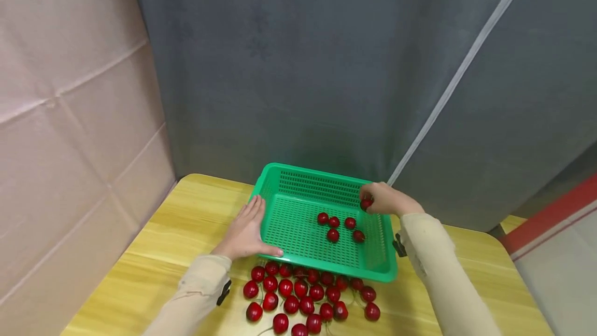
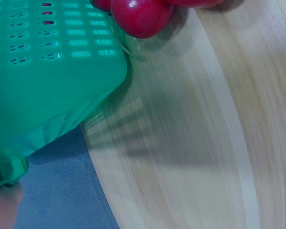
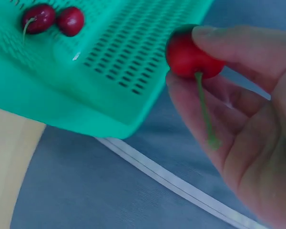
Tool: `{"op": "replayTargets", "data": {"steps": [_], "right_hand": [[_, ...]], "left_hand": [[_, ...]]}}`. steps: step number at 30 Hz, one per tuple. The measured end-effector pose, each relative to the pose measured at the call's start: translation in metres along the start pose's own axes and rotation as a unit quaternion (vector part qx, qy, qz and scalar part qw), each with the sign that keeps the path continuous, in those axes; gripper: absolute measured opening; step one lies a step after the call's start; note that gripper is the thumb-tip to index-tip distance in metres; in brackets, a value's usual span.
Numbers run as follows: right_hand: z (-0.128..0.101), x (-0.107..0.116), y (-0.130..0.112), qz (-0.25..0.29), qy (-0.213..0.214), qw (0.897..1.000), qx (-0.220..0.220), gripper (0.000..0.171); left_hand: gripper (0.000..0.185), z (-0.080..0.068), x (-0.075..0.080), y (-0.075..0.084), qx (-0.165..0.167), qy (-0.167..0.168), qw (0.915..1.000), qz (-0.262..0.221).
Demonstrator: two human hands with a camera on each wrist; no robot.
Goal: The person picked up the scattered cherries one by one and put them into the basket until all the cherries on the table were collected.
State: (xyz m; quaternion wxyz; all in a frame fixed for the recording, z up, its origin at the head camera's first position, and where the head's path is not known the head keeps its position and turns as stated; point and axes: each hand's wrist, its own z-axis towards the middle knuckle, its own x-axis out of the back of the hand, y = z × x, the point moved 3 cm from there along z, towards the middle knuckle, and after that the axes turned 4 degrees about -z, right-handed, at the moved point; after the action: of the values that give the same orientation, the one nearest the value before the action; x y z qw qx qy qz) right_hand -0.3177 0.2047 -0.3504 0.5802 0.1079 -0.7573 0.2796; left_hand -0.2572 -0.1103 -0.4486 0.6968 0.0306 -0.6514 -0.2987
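A green plastic basket with slotted walls stands on the table, several red cherries lying on its floor. My right hand is over its far right corner and pinches a cherry between thumb and fingers, the green stem hanging down. At the basket's near left corner, my left hand rests on the rim with fingers straight and thumb spread along the near edge. Only a bit of that hand shows in the left wrist view, against the rim. Many more cherries lie in front of the basket.
The yellow wood-grain table ends at a grey curtain just behind the basket. A pale, creased covering hangs on the left. Some loose cherries sit close against the basket's near wall.
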Motion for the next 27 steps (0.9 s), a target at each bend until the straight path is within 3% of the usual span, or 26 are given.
{"op": "replayTargets", "data": {"steps": [6,15,27], "right_hand": [[0.027,-0.009,0.003,0.031,-0.041,0.996,-0.074,0.023],[0.038,-0.036,0.001,0.055,-0.047,0.985,-0.157,0.019],[0.041,-0.057,0.007,0.047,-0.040,0.982,-0.178,0.025]], "left_hand": [[0.129,-0.004,0.002,-0.002,0.000,0.012,0.9999,0.000],[0.129,-0.009,-0.006,0.001,0.001,0.007,1.0000,-0.001],[0.130,-0.006,-0.009,0.002,0.002,0.007,1.0000,-0.004]]}}
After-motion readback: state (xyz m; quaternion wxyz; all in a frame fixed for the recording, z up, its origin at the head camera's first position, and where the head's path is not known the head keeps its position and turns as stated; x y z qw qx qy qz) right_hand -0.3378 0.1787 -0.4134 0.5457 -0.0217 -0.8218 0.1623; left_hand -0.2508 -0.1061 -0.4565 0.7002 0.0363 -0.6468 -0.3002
